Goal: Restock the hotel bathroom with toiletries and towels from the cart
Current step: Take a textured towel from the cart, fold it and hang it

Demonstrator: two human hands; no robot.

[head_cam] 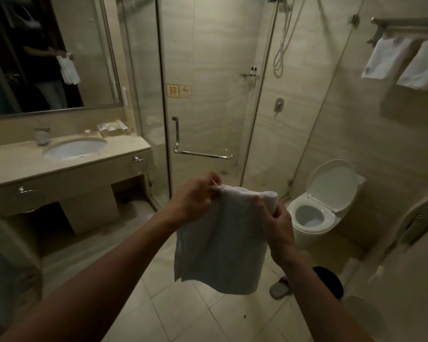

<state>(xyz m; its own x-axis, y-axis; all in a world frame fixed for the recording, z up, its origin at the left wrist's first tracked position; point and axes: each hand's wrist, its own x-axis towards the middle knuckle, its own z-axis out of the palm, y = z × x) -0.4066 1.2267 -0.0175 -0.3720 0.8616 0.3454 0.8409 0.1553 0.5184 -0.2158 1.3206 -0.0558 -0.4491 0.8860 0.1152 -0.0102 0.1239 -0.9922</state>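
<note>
The left hand point(197, 201) pinches the top left corner of a soft white cloth towel point(220, 245) with curled fingers. The right hand point(279, 225) grips the top right corner, its fingers wrapped round the cloth. The towel hangs down between both hands in the middle of the frame, above the pale tiled floor point(178, 312).

In the upper left is a big wall mirror with a silver frame point(89, 58). It shows the person holding the towel. Below it is a round white sink point(74, 149) set in a beige stone counter point(10, 166). Small pale toiletry boxes point(111, 126) sit at the back of the counter. In the middle stands a clear glass shower door point(203, 70) with a shiny metal bar handle point(203, 154). Two small dark bottles point(253, 70) stand on a little shelf inside the shower. To the right is a white toilet with its lid up point(331, 186). In the upper right, two folded white towels point(386, 58) hang on a metal rack point(405, 22). A round black bin point(331, 282) sits low on the right, with a grey slipper point(279, 287) just beside it.
</note>
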